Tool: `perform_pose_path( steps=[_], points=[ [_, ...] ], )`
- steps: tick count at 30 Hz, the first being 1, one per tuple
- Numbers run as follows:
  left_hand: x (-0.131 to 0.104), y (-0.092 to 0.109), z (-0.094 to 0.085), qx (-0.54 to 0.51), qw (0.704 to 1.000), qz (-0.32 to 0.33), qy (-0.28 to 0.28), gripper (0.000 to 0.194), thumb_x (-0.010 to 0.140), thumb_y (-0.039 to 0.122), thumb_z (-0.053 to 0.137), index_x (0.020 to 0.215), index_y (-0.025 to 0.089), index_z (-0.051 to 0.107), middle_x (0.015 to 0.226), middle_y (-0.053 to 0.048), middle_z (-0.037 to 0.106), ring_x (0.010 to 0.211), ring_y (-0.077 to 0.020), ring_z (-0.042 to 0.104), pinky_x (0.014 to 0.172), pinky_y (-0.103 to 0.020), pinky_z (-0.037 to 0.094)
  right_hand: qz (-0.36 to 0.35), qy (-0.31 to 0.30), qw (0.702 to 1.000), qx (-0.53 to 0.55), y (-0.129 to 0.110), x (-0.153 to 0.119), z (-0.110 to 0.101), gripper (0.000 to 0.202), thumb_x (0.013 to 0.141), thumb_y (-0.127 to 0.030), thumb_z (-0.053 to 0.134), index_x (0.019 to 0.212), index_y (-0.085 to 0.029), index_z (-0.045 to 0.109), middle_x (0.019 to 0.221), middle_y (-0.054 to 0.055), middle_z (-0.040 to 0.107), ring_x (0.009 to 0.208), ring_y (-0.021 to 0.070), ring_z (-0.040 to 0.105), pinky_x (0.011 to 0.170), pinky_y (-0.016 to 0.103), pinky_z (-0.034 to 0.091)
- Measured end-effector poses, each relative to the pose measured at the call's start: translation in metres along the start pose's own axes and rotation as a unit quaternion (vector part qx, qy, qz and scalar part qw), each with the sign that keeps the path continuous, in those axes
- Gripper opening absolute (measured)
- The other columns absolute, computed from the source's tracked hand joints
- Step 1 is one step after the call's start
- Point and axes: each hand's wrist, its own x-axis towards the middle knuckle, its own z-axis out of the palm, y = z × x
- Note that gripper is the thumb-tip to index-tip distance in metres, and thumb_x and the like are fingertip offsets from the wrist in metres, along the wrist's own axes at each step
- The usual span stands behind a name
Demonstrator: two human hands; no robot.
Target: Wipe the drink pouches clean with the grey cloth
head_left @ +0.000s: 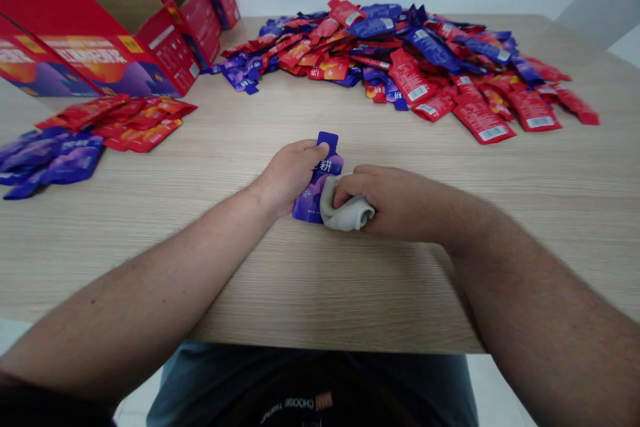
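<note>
Near the middle of the wooden table (320, 280), my left hand (295, 173) grips a purple pouch (311, 197) by its upper left side, thumb on the front near the narrow top tab. The pouch has white characters and a lighter purple pattern. My right hand (385, 197) is closed around a folded grey-white cloth (345, 213), which rests against the lower right part of the pouch. Some of the right fingers are hidden in the cloth's folds.
A wide heap of red and purple pouches (370, 47) lies along the table's back. At the left are smaller piles of red pouches (145, 123) and purple pouches (60, 157). Open red boxes (165, 47) stand behind them at the back left, near the wall.
</note>
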Motion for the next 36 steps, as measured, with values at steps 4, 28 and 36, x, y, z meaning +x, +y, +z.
perform_pose_path(
  steps=[4,28,36],
  points=[
    [0.001,-0.001,0.003,0.005,1.000,0.017,0.001,0.030,0.101,0.017,0.059,0.072,0.018,0.065,0.065,0.002,0.058,0.055,-0.0092,0.052,0.055,-0.022,0.040,0.033,0.196,0.978,-0.059,0.011,0.006,0.003,0.028,0.086,-0.021,0.067,0.113,-0.021,0.074,0.103,0.009,0.075,0.101,0.0289,0.065,0.085,0.038,0.047],
    [-0.002,0.007,0.003,-0.128,0.986,-0.091,-0.063,0.061,0.108,0.065,0.042,0.093,0.016,0.075,0.076,-0.010,0.075,0.074,-0.0223,0.076,0.069,-0.031,0.060,0.017,0.208,0.977,-0.042,-0.001,0.013,0.020,0.039,0.086,-0.021,0.073,0.125,-0.020,0.077,0.116,0.014,0.072,0.106,0.0298,0.066,0.094,0.042,0.053],
    [-0.008,0.009,0.002,-0.078,0.990,-0.090,-0.077,0.072,0.097,0.081,0.050,0.104,0.015,0.077,0.075,-0.012,0.075,0.077,-0.0283,0.077,0.070,-0.036,0.061,-0.039,0.127,0.991,-0.006,-0.007,0.013,0.022,0.036,0.081,-0.017,0.077,0.117,-0.023,0.078,0.112,0.009,0.072,0.106,0.0271,0.067,0.095,0.039,0.053]
  ],
)
